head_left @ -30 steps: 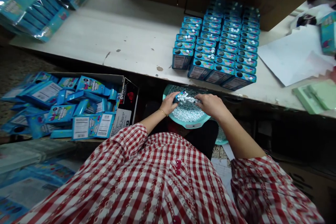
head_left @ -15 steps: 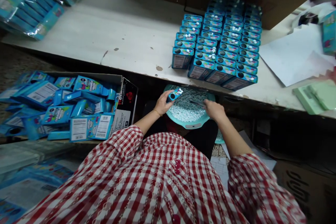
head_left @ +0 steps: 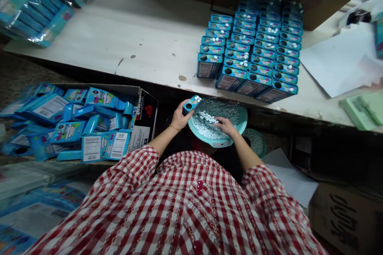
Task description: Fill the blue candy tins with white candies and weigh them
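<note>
My left hand [head_left: 180,116] is closed round a small blue candy box [head_left: 192,103]. The box's top faces up, with a dark round hole at one end and a few white candies lying on the other. Below it, a turquoise basin [head_left: 216,143] holds many small white candies [head_left: 206,131]. My right hand [head_left: 226,126] grips a scoop [head_left: 216,121] over the basin. White candies are heaped on the scoop and hide most of it. The scoop's heap points toward the blue box but is apart from it.
Rows of upright blue boxes [head_left: 236,72] stand on the white table [head_left: 149,48]. At left, a carton [head_left: 139,127] is full of loose blue boxes. A second, smaller basin [head_left: 263,149] of candies is lower right. Wrapped packs [head_left: 36,12] lie at the table's far left.
My right hand has moved left from the basin's right side, and the scoop now carries a heap of candies. My left hand has shifted slightly left and up with the candy box.
</note>
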Demonstrator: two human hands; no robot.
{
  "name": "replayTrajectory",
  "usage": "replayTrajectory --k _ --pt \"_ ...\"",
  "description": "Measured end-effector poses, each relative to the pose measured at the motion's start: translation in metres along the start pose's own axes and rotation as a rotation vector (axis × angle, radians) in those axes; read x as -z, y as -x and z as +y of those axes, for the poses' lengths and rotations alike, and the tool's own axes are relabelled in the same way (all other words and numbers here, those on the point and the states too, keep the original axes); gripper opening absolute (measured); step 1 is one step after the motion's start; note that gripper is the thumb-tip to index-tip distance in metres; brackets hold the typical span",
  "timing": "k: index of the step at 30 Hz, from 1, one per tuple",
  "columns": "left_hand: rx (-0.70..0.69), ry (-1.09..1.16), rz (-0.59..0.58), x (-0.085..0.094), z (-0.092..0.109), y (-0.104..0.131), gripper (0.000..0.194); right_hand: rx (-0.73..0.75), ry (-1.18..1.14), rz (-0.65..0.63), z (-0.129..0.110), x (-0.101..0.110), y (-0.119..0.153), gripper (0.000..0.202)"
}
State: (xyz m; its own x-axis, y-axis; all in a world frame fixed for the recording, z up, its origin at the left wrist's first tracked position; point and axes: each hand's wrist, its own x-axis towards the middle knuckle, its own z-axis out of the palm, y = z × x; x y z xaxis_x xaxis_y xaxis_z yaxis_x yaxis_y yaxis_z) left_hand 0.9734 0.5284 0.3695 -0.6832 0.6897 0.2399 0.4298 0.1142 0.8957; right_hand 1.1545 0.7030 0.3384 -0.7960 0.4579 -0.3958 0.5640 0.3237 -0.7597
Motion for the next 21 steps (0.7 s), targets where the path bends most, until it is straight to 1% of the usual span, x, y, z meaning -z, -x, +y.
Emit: replayTrajectory --k 2,4,6,7,9,10,12,14,15,18,21 --pt "-0.036 -0.012 0.000 -0.001 -0.001 -0.001 0.047 -0.013 -0.016 -0.008 -0.007 0.022 0.017 0.044" --pt "-0.083 -0.031 -0.022 -0.005 -0.002 -0.001 0.046 0.000 -0.045 -0.017 -0.022 0.044 0.033 0.048" --pt "-0.125 -0.055 -0.062 -0.012 0.000 -0.001 0.045 0.040 -0.040 -0.024 -0.044 0.063 0.046 0.048" --pt "-0.142 -0.068 -0.084 -0.016 0.001 0.000 0.045 0.067 -0.002 -0.024 -0.057 0.071 0.050 0.046" --pt "-0.170 -0.092 -0.127 -0.024 0.003 0.001 0.046 0.104 0.171 -0.024 -0.086 0.082 0.058 0.040" --pt "-0.180 -0.101 -0.148 -0.027 0.004 0.001 0.047 0.101 0.300 -0.023 -0.101 0.084 0.060 0.037" --pt "-0.194 -0.117 -0.178 -0.032 0.005 0.002 0.048 0.049 0.587 -0.013 -0.130 0.085 0.064 0.035" --pt "-0.203 -0.133 -0.189 -0.035 0.005 0.003 0.050 -0.009 0.830 -0.011 -0.153 0.080 0.067 0.034" --pt "-0.206 -0.142 -0.189 -0.036 0.004 0.004 0.050 -0.019 0.916 -0.015 -0.163 0.077 0.068 0.034" --pt "-0.224 -0.156 -0.185 -0.036 0.002 0.004 0.050 0.012 1.058 -0.045 -0.180 0.069 0.071 0.031" --pt "-0.226 -0.161 -0.183 -0.036 0.001 0.004 0.049 0.038 1.090 -0.046 -0.184 0.070 0.077 0.029"
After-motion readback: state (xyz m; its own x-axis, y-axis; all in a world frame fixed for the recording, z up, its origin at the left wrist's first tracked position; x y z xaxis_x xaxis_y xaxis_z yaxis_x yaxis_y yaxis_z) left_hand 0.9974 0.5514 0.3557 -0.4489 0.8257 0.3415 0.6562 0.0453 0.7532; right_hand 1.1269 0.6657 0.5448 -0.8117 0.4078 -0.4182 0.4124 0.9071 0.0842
